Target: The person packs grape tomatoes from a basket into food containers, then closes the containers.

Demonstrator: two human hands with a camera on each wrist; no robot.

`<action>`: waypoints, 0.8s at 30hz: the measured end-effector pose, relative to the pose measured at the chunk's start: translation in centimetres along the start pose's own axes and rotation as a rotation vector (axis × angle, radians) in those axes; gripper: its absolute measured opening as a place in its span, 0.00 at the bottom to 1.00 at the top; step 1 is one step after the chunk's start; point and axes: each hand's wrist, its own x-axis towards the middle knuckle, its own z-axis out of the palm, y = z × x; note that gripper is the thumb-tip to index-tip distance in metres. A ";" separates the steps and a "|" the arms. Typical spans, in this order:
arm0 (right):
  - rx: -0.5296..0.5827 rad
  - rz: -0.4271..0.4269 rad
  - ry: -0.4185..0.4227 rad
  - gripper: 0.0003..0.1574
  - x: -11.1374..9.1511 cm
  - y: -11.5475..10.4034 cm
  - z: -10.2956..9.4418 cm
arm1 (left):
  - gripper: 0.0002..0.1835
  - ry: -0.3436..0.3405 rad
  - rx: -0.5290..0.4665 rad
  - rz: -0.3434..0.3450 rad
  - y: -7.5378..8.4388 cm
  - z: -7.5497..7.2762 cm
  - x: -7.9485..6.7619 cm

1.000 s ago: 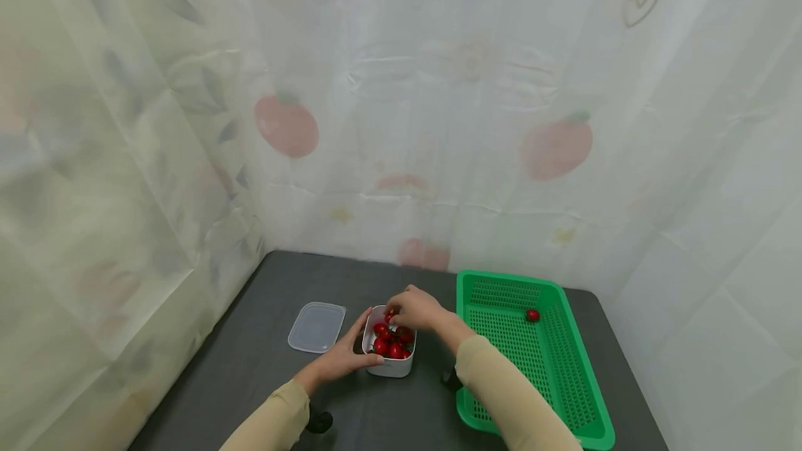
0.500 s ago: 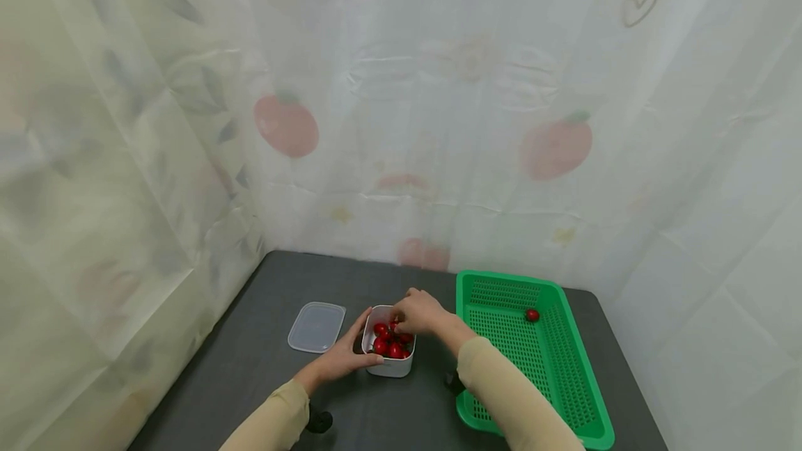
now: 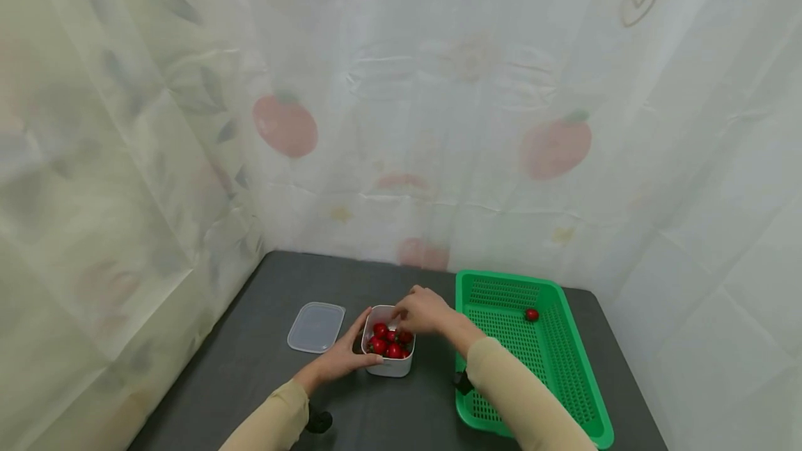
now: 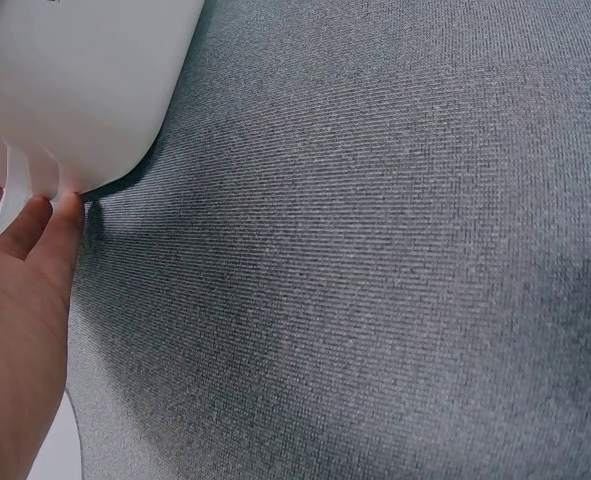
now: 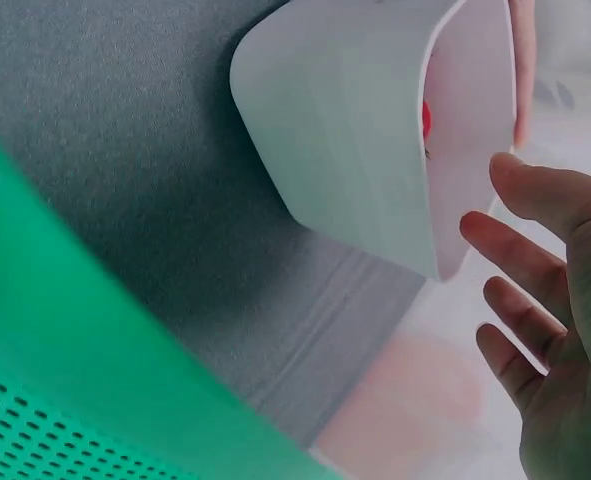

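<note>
A white plastic container (image 3: 390, 367) holds several red cherry tomatoes (image 3: 393, 351). My left hand (image 3: 341, 358) grips it from the left, thumb along the near side and fingers along the far left wall. In the left wrist view, its fingertips (image 4: 68, 200) press against the container's white side. Over the far right corner of the rim hovers my right hand (image 3: 425, 310). The right wrist view shows that hand (image 5: 565, 290) with its fingers spread and nothing between them, just outside the container's mouth (image 5: 475, 150). Most tomatoes are hidden there behind the wall.
A translucent lid (image 3: 317, 328) lies on the dark table (image 3: 250, 381) left of the container. To the right stands a green perforated basket (image 3: 520, 339) with one cherry tomato (image 3: 531, 314) in it. Printed curtains (image 3: 401, 124) enclose the table's back and sides.
My right hand has let go of a cherry tomato in the container and drawn slightly up and right. The left hand and container stay in place.
</note>
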 end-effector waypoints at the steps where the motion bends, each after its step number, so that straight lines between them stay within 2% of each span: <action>1: 0.005 0.001 0.006 0.15 -0.2 0.2 -0.1 | 0.57 -0.002 -0.003 0.001 0.0 0.0 0.0; 7: 0.027 -0.026 0.065 0.15 -1.8 1.5 -1.3 | 0.57 -0.006 -0.012 0.012 -0.1 0.0 0.1; 12: 0.062 -0.024 0.118 0.15 -3.7 3.6 -2.5 | 0.59 0.004 -0.006 0.009 -0.1 0.0 0.2; 19: 0.151 0.087 0.132 0.16 -7.1 7.4 -3.6 | 0.61 0.022 0.019 0.003 -0.3 -0.1 0.4; 24: 0.143 0.178 0.130 0.16 -9.3 10.2 -3.4 | 0.60 0.027 0.031 0.002 -0.4 -0.3 0.3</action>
